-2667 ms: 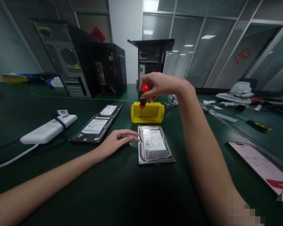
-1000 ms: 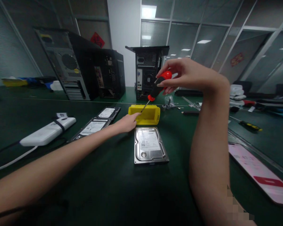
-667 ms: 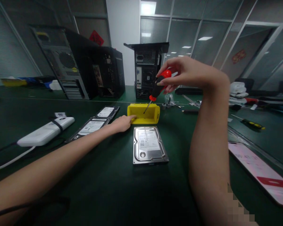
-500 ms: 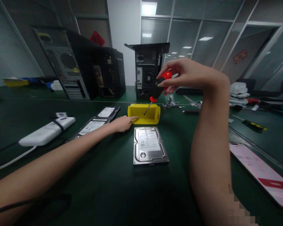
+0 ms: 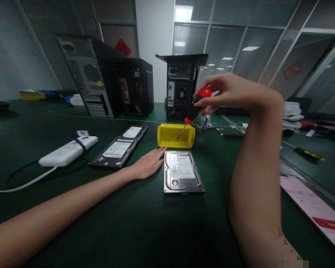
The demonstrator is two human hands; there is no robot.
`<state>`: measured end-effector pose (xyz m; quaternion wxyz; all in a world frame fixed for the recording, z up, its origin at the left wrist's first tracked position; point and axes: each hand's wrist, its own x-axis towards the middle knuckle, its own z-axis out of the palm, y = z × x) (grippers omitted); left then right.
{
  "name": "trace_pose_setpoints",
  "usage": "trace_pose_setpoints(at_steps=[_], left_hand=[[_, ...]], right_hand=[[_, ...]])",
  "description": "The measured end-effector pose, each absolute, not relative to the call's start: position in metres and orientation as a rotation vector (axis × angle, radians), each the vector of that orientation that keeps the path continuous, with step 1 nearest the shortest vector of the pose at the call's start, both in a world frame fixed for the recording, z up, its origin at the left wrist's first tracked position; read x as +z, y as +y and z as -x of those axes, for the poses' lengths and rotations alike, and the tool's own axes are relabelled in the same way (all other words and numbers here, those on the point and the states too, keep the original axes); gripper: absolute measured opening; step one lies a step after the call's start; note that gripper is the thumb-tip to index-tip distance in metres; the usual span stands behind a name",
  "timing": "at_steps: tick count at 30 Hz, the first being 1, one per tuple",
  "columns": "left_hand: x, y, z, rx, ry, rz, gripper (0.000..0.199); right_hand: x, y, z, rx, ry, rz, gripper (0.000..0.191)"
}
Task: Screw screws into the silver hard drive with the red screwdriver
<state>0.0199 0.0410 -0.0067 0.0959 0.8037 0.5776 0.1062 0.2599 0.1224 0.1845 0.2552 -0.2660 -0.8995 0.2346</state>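
My right hand (image 5: 216, 95) grips a red and black screwdriver (image 5: 194, 108), its thin shaft slanting down to the left. The tip is over the inside of a yellow plastic bin (image 5: 160, 137); whether it touches the bin I cannot tell. My left hand (image 5: 148, 163) lies flat on the green table, fingers stretched out, just left of a silver hard drive (image 5: 182, 173) with a white label. That drive sits label up in front of the bin. Further left, two dark hard drives (image 5: 117, 150) lie one behind the other.
Computer cases (image 5: 181, 83) stand along the back. A white power brick (image 5: 69, 150) with cables lies at left. On the right are a phone (image 5: 312, 208), a yellow and black screwdriver (image 5: 308, 153) and a clear plastic bag (image 5: 206, 122).
My left hand has left the yellow bin's near edge and come down flat beside the silver drive. The screwdriver stays over the bin. The whole view has shifted slightly.
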Motion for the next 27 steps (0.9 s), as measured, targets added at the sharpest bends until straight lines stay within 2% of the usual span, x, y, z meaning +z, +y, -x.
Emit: trace_pose_setpoints(at_steps=[3,6,10,12,15,16,27], left_hand=[[-0.009,0.037,-0.019,0.306,1.683,-2.405,0.058],[-0.016,0.033,-0.013,0.45,1.74,-2.422,0.054],[-0.02,0.043,-0.001,0.727,2.111,-2.357,0.042],[-0.015,0.056,0.004,0.632,2.304,-2.341,0.043],[-0.003,0.078,0.006,0.131,2.365,-2.349,0.029],[0.001,0.084,0.005,0.078,2.399,-2.311,0.027],[0.006,0.076,-0.012,-0.084,2.35,-2.478,0.031]], right_hand=[[0.185,0.12,-0.259,0.626,-2.45,0.726,0.03],[0.186,0.119,-0.259,0.608,-2.458,0.739,0.029],[0.188,0.116,-0.259,0.584,-2.495,0.772,0.035],[0.189,0.115,-0.259,0.573,-2.519,0.782,0.038],[0.189,0.117,-0.259,0.598,-2.517,0.799,0.039],[0.188,0.117,-0.259,0.614,-2.509,0.804,0.038],[0.186,0.122,-0.266,0.727,-2.39,0.757,0.024]])
